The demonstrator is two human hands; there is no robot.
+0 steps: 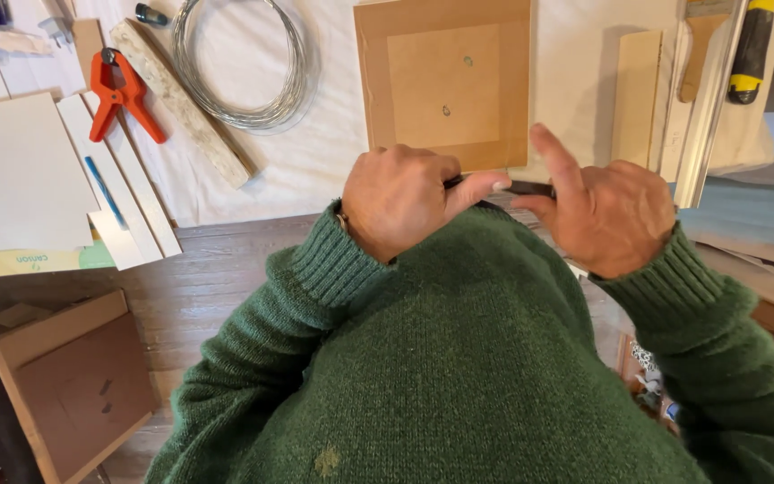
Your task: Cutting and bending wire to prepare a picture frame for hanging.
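Observation:
My left hand (402, 199) and my right hand (604, 211) are raised close to my chest, both in green knitted sleeves. Between them they hold a thin dark tool (520, 187), seemingly a pen or small blade; most of it is hidden by the fingers. My left hand is curled around one end with the thumb stretched along it. My right hand pinches the other end, its index finger pointing up. Just beyond the hands a square brown board (445, 81) with two small marks lies on the white cloth (315, 161).
A coil of wire (239, 67), an orange spring clamp (121, 94), a wooden stick (181, 100) and white sheets (15, 175) lie to the left. A wooden strip (635, 94), a metal ruler (709, 99) and a yellow-black knife (751, 49) lie right. A cardboard panel (73, 385) lies on the floor.

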